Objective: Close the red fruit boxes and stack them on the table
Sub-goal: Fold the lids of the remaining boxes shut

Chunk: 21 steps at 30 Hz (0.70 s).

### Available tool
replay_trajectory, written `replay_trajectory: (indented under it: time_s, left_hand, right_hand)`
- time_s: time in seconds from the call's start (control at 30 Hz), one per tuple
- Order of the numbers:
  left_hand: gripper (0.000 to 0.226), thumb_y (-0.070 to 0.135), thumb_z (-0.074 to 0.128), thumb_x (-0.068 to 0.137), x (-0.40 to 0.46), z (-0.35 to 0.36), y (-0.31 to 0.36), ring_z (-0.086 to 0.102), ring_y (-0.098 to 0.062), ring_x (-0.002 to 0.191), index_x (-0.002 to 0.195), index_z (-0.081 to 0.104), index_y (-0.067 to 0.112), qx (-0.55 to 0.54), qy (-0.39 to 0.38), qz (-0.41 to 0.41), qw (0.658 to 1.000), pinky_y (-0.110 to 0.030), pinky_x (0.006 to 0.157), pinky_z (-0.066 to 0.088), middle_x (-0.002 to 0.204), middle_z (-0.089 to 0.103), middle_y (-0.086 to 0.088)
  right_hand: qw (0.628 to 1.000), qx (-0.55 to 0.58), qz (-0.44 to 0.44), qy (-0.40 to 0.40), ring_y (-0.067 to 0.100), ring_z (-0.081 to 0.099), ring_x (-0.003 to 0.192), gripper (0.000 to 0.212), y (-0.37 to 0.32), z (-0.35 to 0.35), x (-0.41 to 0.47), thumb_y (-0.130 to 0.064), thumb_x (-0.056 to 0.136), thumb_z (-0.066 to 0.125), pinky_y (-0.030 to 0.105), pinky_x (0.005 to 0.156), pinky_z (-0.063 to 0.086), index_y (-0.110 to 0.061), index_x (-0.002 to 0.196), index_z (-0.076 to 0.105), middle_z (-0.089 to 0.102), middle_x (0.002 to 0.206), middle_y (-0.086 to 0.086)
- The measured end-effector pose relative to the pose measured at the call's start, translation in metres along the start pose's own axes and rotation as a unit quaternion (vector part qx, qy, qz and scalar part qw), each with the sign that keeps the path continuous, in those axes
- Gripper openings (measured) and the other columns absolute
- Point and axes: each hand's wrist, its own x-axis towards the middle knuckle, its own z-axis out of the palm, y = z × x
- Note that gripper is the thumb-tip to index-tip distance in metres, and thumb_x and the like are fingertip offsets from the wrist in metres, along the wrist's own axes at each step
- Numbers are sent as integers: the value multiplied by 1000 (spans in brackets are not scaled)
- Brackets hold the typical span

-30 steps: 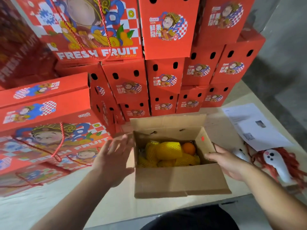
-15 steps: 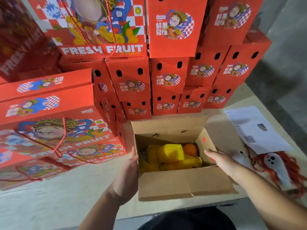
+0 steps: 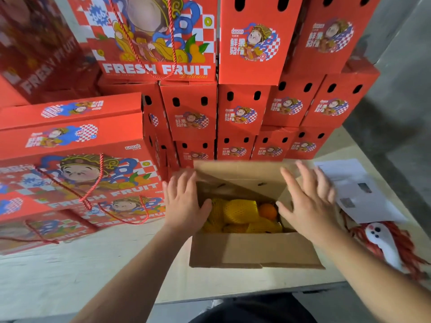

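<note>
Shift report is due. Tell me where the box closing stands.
Done: many closed red boxes stand stacked at the table's back and left. In hand: the left hand and right hand fold the side flaps of the open box, fruit still showing. Left: closing it and stacking it.

A single head-worn wide-angle camera looks forward and steeply down from the person's own standpoint at the near table (image 3: 93,276) edge. It sits close above the open fruit box (image 3: 251,250), with stacked red boxes (image 3: 242,113) filling the upper frame, edges bowed by the lens.
</note>
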Motion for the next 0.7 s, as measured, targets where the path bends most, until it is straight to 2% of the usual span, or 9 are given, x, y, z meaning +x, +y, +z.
replay_trajectory:
  time_s: [0.1, 0.2, 0.27, 0.33, 0.43, 0.5, 0.6, 0.67, 0.7]
  left_hand:
    - [95, 53, 57, 96, 24, 7, 7, 20, -40, 152, 165, 5, 15, 7, -109, -20, 994, -49, 125, 15, 171, 11, -7]
    - [89, 41, 63, 95, 29, 15, 7, 33, -43, 144, 163, 10, 20, -38, -153, -44, 987, -50, 118, 31, 163, 22, -7]
    - [84, 33, 66, 95, 27, 19, 7, 37, -41, 141, 161, 17, 19, -95, -109, -53, 988, -49, 117, 34, 156, 29, -9]
    - [81, 31, 70, 95, 25, 18, 4, 38, -36, 140, 159, 21, 18, -207, -84, -107, 969, -47, 119, 34, 149, 33, -9]
    - [52, 47, 61, 101, 9, 7, -10, 52, -29, 134, 145, 37, 36, -448, -55, -202, 869, -53, 111, 47, 142, 50, -5]
    - [31, 45, 48, 108, -19, 9, -24, 58, -22, 130, 139, 45, 44, -523, 9, -244, 817, -48, 106, 50, 140, 58, 4]
    - [37, 37, 40, 112, -70, 32, -43, 52, -18, 132, 147, 47, 29, -464, -17, -318, 827, -39, 112, 39, 148, 53, 2]
    - [52, 47, 34, 111, -86, 46, -47, 51, -23, 136, 151, 48, 18, -512, -112, -342, 780, -49, 121, 33, 154, 51, -2]
    - [60, 53, 32, 110, -86, 46, -45, 51, -27, 139, 154, 46, 15, -553, -139, -331, 752, -54, 123, 30, 156, 50, -5]
  right_hand:
    - [982, -10, 3, -188, 30, -2, 159, 92, -10, 12, 33, -59, 94, 55, 48, 127, 5, -30, 165, 4, 4, 174, 1]
    - [950, 106, 73, -285, 30, 28, 148, 67, -14, 21, 50, -49, 99, 57, 46, 117, 35, -32, 157, 27, 31, 162, -2]
    - [943, 146, 90, -285, 29, 34, 142, 58, -12, 23, 52, -44, 101, 57, 46, 110, 42, -35, 153, 33, 34, 158, -3]
    - [934, 219, 110, -261, 27, 24, 151, 64, -7, 22, 48, -40, 102, 58, 48, 118, 34, -38, 158, 28, 18, 166, -9]
    - [918, 318, 217, -93, 16, 21, 151, 63, 18, 18, 23, -37, 105, 55, 44, 120, 27, -41, 159, 25, 14, 169, -10]
    - [868, 371, 329, 13, 14, 41, 138, 49, 36, 17, -17, -25, 107, 48, 38, 107, 38, -37, 153, 35, 34, 162, -3]
    - [785, 449, 423, -56, 21, 59, 110, 36, 36, 35, -91, -6, 105, 52, 30, 86, 47, -12, 141, 54, 54, 146, 14]
    - [693, 562, 436, -119, 25, 69, 100, 27, 20, 43, -121, -22, 93, 75, 36, 87, 52, -5, 113, 70, 70, 121, 21]
    - [641, 618, 437, -126, 22, 72, 92, 40, 12, 38, -121, -39, 83, 83, 37, 85, 55, -6, 105, 72, 75, 106, 17]
